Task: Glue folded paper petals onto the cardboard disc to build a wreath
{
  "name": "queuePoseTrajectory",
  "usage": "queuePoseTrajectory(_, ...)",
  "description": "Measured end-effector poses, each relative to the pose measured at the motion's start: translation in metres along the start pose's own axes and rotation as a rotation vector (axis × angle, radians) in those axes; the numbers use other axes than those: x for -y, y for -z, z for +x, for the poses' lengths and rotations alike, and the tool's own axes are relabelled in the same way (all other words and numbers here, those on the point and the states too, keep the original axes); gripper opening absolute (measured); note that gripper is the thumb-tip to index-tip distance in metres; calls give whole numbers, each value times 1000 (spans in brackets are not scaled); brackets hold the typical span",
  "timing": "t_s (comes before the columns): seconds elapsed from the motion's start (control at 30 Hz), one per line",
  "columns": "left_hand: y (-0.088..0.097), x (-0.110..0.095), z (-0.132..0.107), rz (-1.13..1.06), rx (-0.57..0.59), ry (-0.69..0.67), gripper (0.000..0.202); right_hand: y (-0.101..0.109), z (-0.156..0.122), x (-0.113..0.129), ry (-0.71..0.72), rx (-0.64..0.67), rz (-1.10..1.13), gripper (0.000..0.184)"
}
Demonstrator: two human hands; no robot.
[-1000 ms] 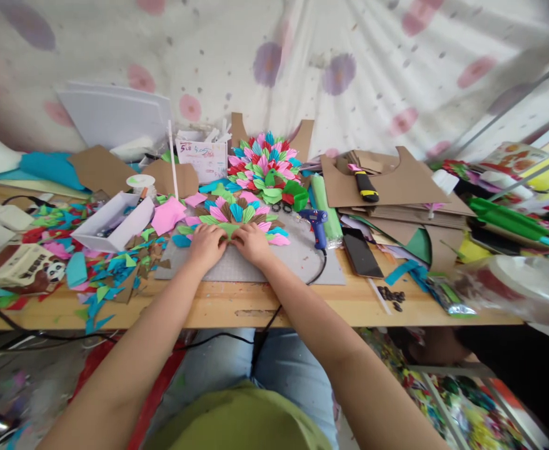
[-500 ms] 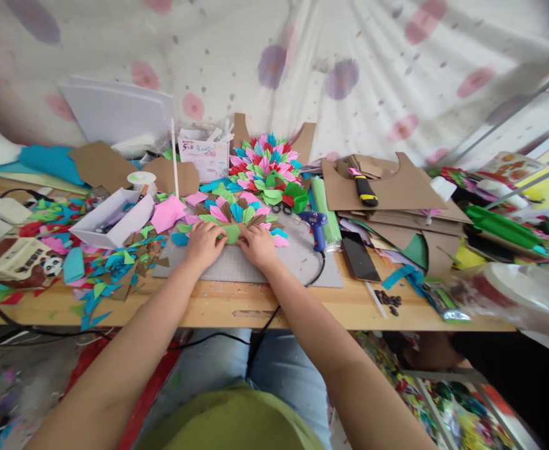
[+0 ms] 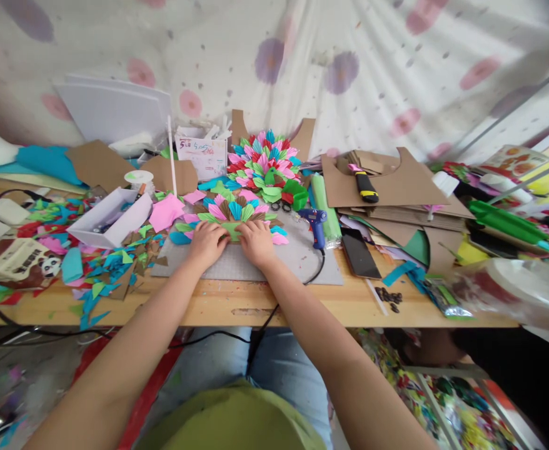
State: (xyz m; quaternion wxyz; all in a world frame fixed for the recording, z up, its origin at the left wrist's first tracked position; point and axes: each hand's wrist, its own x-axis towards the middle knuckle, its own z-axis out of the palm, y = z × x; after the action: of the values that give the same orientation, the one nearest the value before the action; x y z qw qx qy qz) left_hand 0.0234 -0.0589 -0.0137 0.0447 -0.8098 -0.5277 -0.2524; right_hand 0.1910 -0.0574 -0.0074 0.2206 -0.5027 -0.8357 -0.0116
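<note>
On the grey mat (image 3: 297,265) lies a fan of pleated paper petals (image 3: 225,209) in pink, green, blue and brown. A piece of green paper (image 3: 232,232) crosses its lower middle. My left hand (image 3: 207,242) has bent fingers closed at the left end of this green paper. From the other side, my right hand (image 3: 257,242) holds the right end, its fingertips pointing inward. Both thumbs are close to the mat, partly hidden. Behind the hands stands a cardboard piece (image 3: 306,137) covered with layered colourful paper petals (image 3: 265,156).
A blue glue gun (image 3: 316,225) and a phone (image 3: 359,251) lie to the right. Further right is a cardboard stack (image 3: 396,209) with a box cutter (image 3: 366,187) on it. Left are a white box (image 3: 110,222) and paper scraps (image 3: 110,265). Black cable hangs over the front edge.
Both hands stay on the green paper, with the fingers slightly shifted and the right fingers a little flatter. The view has tilted very slightly; everything else lies as before.
</note>
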Motion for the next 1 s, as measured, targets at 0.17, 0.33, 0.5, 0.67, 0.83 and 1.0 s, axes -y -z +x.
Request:
queuePoseTrajectory(0.17, -1, 0, 0, -12, 3, 16, 7, -2, 1, 1, -3, 66, -24, 20)
queuePoseTrajectory(0.33, -1, -1, 1, 3, 11, 21, 8, -4, 1, -1, -24, 56, -19, 21)
queuePoseTrajectory(0.5, -1, -1, 2, 20, 36, 19, 5, -4, 1, 0, -12, 45, -26, 19)
queuePoseTrajectory(0.67, 0, -5, 3, 54, 63, 21, 7, -4, 2, 2, -27, 60, -15, 19)
queuePoseTrajectory(0.83, 3, -13, 4, 112, 103, 39, 9, -6, 3, 2, -19, 74, -37, 19)
queuePoseTrajectory(1.0, 4, -14, 4, 85, 98, 63, 14, -8, 3, 1, -29, 71, -61, 20)
